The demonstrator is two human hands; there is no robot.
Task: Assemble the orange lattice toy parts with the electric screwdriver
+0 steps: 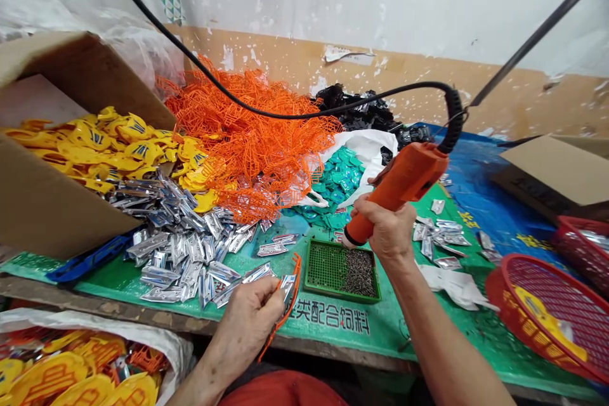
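My right hand (387, 225) is wrapped round an orange electric screwdriver (404, 181), its tip pointing down over a green tray (318, 292). Small dark screws (360, 273) fill the right part of that tray. Near the table's front edge my left hand (252, 311) is closed on an orange plastic frame (295, 279), which I see edge-on. A shiny metal plate (287, 285) also shows at those fingertips, against the frame. Left of that hand lies a heap of similar metal plates (185, 260).
Behind are a pile of orange frames (257, 120), green pieces (340, 181) and a cardboard box (52, 184) spilling yellow parts (137, 146). A red basket (504, 304) stands right. The screwdriver's black cable (285, 115) arches overhead. A sack (176, 342) of yellow and orange pieces sits lower left.
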